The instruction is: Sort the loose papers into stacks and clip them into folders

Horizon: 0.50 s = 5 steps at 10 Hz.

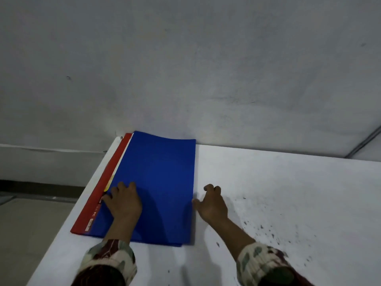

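Blue folder [158, 182] stacked on red folder [97, 195] at desk [288, 193] far-left corner; left hand [123, 201] presses it, fingers curled, right hand [212, 203] loose beside its edge—square edges flush.

head view: worn on the person's head, facing forward and down
nearness: close over the worktop [288, 193]
beyond: a grey wall [185, 58]

White table against a bare grey wall

The table top [288, 182] fills the lower right of the frame, speckled with dark spots at lower right; the scuffed wall [185, 69] spans the upper half, a dark skirting strip [41, 187] and pale floor [26, 234] show at lower left, and a thin conduit [365, 141] crosses the right edge
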Each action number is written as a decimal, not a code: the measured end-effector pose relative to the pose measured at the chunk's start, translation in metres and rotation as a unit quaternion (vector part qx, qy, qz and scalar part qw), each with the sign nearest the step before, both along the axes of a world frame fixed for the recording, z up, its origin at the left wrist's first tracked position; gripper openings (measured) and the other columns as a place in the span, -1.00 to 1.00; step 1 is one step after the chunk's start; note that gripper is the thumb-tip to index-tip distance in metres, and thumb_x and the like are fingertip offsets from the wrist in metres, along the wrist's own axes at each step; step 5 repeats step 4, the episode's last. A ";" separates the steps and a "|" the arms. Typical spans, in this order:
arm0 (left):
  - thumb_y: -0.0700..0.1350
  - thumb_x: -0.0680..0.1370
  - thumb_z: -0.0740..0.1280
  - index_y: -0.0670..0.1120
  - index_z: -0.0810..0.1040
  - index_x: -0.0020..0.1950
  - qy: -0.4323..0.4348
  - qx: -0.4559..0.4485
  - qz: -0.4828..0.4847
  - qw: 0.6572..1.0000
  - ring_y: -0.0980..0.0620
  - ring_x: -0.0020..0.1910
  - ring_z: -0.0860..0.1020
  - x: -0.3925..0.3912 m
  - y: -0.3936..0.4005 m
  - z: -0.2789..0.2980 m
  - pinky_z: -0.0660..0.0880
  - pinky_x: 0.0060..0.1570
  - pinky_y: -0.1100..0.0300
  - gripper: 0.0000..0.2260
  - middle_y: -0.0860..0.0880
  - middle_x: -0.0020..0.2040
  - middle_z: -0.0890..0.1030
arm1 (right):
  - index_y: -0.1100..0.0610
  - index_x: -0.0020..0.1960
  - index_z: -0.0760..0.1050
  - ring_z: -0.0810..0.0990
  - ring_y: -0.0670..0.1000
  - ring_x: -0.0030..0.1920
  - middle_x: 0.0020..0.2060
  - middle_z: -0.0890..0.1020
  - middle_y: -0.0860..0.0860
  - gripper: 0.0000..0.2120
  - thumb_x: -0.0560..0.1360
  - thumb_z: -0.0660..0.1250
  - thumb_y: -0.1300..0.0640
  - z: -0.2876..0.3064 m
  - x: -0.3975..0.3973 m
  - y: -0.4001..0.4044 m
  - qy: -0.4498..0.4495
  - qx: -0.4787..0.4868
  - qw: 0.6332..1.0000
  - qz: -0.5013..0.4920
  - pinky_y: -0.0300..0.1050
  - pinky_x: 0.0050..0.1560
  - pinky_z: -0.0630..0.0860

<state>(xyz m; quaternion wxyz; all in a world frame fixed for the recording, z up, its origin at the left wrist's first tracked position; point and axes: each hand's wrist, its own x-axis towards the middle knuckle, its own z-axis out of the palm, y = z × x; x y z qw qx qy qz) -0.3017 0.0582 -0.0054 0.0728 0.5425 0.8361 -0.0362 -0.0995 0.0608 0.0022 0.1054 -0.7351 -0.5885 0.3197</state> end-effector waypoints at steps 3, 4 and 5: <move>0.01 0.59 0.14 -0.02 0.25 0.40 -0.046 0.029 -0.085 0.995 -0.08 0.31 0.32 0.082 -0.014 0.040 0.18 0.31 -0.04 -0.61 -0.07 0.34 0.36 | 0.20 0.35 0.25 0.38 0.19 0.31 0.30 0.31 0.16 -0.50 0.52 0.25 -0.03 0.037 0.084 -0.012 -0.040 -0.014 0.998 -0.051 -0.02 0.22 0.38; 0.02 0.59 0.14 -0.01 0.22 0.43 -0.048 0.032 -0.112 0.992 -0.08 0.33 0.31 0.113 -0.015 0.061 0.17 0.33 -0.04 -0.59 -0.07 0.35 0.35 | 0.21 0.38 0.22 0.35 0.19 0.33 0.31 0.30 0.17 -0.47 0.52 0.24 -0.03 0.059 0.123 -0.018 -0.040 -0.006 0.997 -0.066 0.01 0.28 0.36; 0.02 0.59 0.14 -0.01 0.22 0.43 -0.048 0.032 -0.112 0.992 -0.08 0.33 0.31 0.113 -0.015 0.061 0.17 0.33 -0.04 -0.59 -0.07 0.35 0.35 | 0.21 0.38 0.22 0.35 0.19 0.33 0.31 0.30 0.17 -0.47 0.52 0.24 -0.03 0.059 0.123 -0.018 -0.040 -0.006 0.997 -0.066 0.01 0.28 0.36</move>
